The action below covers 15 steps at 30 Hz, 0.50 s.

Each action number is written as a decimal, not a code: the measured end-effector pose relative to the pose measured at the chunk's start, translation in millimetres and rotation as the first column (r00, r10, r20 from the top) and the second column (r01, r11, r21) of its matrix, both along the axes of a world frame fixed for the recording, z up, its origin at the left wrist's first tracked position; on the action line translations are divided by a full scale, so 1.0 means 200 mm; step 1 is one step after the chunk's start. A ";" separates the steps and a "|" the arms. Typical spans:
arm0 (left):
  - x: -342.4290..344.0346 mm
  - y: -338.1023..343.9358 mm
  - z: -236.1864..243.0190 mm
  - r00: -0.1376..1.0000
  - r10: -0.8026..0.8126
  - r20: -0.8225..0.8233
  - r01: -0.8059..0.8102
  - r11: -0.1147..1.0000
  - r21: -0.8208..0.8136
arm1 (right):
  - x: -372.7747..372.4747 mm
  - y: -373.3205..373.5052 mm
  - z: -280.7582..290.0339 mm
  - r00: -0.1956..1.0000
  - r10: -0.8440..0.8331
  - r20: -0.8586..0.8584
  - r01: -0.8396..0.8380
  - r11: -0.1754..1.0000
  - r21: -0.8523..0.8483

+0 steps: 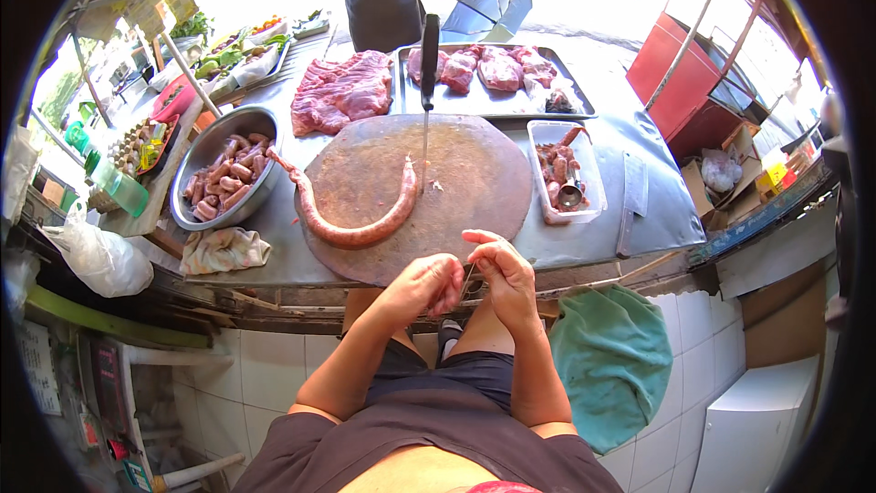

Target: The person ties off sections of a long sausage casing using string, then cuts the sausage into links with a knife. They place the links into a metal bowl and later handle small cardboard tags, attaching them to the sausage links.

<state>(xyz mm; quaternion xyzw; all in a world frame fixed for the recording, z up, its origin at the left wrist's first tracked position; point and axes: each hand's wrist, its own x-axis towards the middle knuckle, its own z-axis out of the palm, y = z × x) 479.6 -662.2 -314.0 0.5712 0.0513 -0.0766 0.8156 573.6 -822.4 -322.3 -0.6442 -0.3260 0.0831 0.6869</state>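
Note:
My left hand (pixel 427 288) is closed, fingers curled, just off the near edge of the round wooden chopping block (pixel 474 210). Close beside it, my right hand (pixel 502 276) is pinched. A thin dark strand (pixel 469 279) runs between the two hands; it is too small to tell its kind. On the block lies a long, curved raw sausage (pixel 351 236), one end passing over the left rim towards the metal bowl (pixel 185 205). A knife (pixel 429 64) with a black handle stands upright, its tip at the block near the sausage's other end.
Sausage links (pixel 226 178) fill the bowl, and a cloth (pixel 224 250) lies below it. Behind the block are a slab of raw meat (pixel 342 91) and a metal tray (pixel 511 110) of meat pieces. A plastic tub (pixel 596 192) stands right; a person (pixel 379 0) stands across the table.

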 end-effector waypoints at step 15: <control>0.00 -0.10 -0.04 0.965 0.138 0.224 -0.244 0.785 0.570 | -0.08 -0.01 0.06 0.976 0.042 -0.213 -0.044 0.999 -0.002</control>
